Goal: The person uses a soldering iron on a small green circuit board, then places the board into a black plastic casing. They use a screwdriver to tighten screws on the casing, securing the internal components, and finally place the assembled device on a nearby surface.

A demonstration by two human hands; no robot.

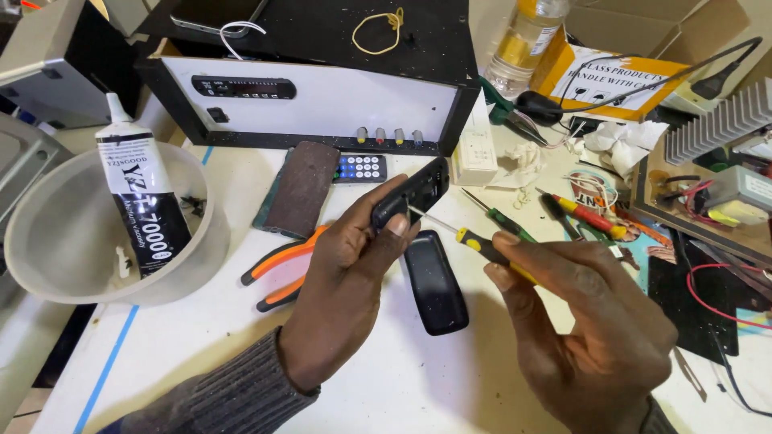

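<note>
My left hand (346, 281) grips a small black plastic device (412, 197) and holds it tilted above the white table (193, 354). My right hand (587, 321) holds a yellow-handled screwdriver (481, 243) whose thin metal tip touches the device near my left thumb. Directly below, a black oblong cover (435, 283) lies flat on the table between my two hands.
A black-and-white amplifier box (322, 100) stands at the back, with a small remote (359, 168) and a dark phone (301, 189) before it. Orange-handled pliers (281, 269) lie by my left wrist. A plastic bowl (48, 233) holds a glue tube (145, 201). More screwdrivers (587, 215), wires and boards crowd the right.
</note>
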